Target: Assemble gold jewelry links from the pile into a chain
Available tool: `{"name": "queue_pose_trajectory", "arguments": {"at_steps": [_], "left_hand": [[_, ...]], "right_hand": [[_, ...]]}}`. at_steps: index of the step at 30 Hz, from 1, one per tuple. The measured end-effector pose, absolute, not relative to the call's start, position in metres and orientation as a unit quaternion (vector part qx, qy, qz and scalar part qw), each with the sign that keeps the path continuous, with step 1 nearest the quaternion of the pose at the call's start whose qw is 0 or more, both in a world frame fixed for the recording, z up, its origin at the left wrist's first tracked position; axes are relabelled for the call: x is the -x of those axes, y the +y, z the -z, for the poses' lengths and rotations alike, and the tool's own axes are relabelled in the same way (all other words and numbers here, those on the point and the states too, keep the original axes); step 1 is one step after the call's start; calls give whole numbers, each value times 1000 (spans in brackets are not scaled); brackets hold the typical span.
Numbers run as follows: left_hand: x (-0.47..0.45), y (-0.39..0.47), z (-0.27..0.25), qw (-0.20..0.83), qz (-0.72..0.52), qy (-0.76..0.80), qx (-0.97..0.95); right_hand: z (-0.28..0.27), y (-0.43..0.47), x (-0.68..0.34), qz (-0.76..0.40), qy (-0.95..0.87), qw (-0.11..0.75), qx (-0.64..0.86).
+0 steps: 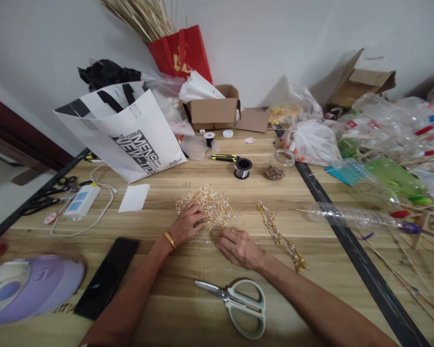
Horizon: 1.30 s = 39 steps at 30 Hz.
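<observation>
A heap of small gold and clear beads (pixel 217 205) lies spread in the middle of the wooden table. My left hand (pixel 188 224), with a gold bracelet at the wrist, rests at the heap's near left side with bent fingers drawn together. At the heap's near right edge my right hand (pixel 240 248) is closed, fingertips turned toward the beads. What either hand pinches is too small to make out. A short row of clear beads shows on the wood between the hands. Beaded gold strands (pixel 280 236) lie right of my right hand, and scissors (pixel 235 301) with pale green handles lie nearer me.
Behind the heap stand a wire spool (pixel 242 168), yellow-black pliers (pixel 224 157) and a jar of dark beads (pixel 279 166). A white bag (pixel 130 140), power strip (pixel 82 201) and black phone (pixel 106 277) are on the left. Plastic bottles (pixel 376 217) crowd the right side.
</observation>
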<state>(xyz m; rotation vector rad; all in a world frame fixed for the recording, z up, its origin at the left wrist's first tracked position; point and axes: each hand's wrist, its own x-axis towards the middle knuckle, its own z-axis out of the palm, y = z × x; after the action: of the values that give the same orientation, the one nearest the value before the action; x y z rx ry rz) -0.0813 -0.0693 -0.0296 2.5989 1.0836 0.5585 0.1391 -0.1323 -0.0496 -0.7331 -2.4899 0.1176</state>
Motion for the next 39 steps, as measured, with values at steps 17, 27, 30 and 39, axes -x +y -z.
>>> {"name": "queue_pose_trajectory", "arguments": {"at_steps": [17, 27, 30, 39], "left_hand": [[78, -68, 33, 122, -234, 369, -891], [74, -64, 35, 98, -240, 361, -896], [72, -61, 37, 99, -251, 367, -890], [64, -58, 37, 91, -233, 362, -898]], "right_hand": [[52, -132, -139, -42, -926, 258, 271], [56, -132, -139, -46, -923, 271, 270], [55, -131, -139, -46, -924, 269, 268], [55, -132, -139, -47, -922, 273, 270]]}}
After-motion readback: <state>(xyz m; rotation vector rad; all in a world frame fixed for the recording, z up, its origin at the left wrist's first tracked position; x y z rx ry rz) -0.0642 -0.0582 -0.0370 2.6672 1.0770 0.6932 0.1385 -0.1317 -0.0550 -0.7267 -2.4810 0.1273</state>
